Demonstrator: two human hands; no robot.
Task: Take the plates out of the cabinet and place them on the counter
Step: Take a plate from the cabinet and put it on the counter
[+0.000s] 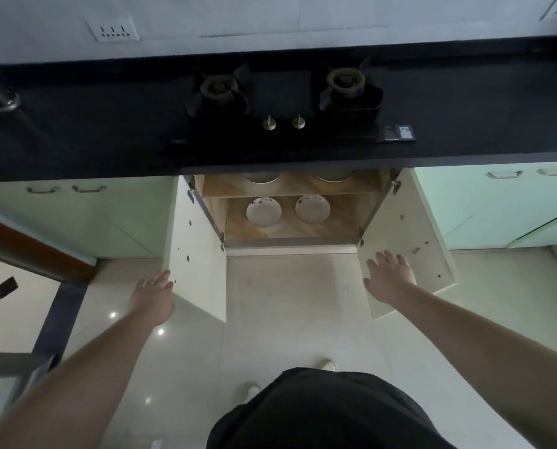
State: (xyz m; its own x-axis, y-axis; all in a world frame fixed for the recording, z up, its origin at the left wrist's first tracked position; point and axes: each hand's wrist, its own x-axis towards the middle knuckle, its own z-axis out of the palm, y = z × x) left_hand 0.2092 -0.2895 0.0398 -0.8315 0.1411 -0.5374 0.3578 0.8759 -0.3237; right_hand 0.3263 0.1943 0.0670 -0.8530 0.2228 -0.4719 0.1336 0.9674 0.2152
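Observation:
The cabinet (290, 234) under the hob stands with both doors swung wide. Two white plates lie side by side on its lower shelf, one on the left (264, 212) and one on the right (312, 208). Two more round white dishes (263, 178) (333, 176) peek out on the upper shelf, mostly hidden by the counter edge. My left hand (154, 294) rests flat against the outer edge of the left door (199, 254). My right hand (389, 275) lies with fingers spread on the inner face of the right door (410, 228). Neither hand holds anything.
The black counter (108, 124) runs across the top, with a two-burner gas hob (283, 102) and its knobs above the cabinet. Pale green cupboard doors flank both sides. A metal frame (27, 254) stands at the left on the glossy floor.

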